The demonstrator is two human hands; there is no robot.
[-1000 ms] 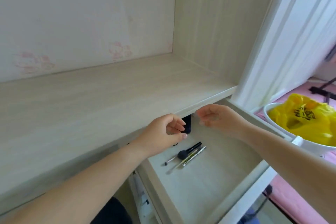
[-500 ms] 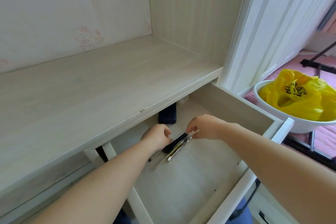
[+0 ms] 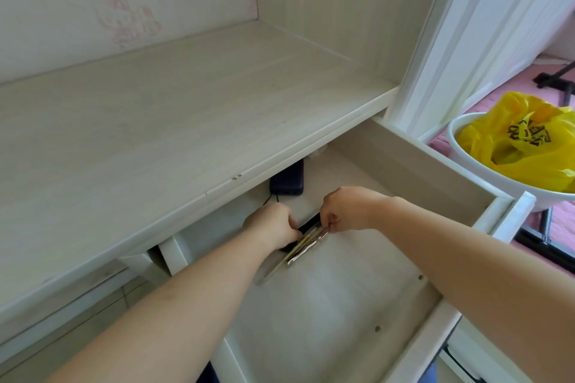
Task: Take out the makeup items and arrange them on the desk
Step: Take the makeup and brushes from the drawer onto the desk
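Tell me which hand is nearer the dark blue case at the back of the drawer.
Left, narrowly. The left hand sits just in front of the dark blue case, almost directly below it in the head view. The right hand is in front and off to its right.

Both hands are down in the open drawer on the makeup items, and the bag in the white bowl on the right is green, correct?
Not quite: the head view shows the bag in the white bowl is yellow. Both the left hand and right hand are indeed on the makeup items in the open drawer.
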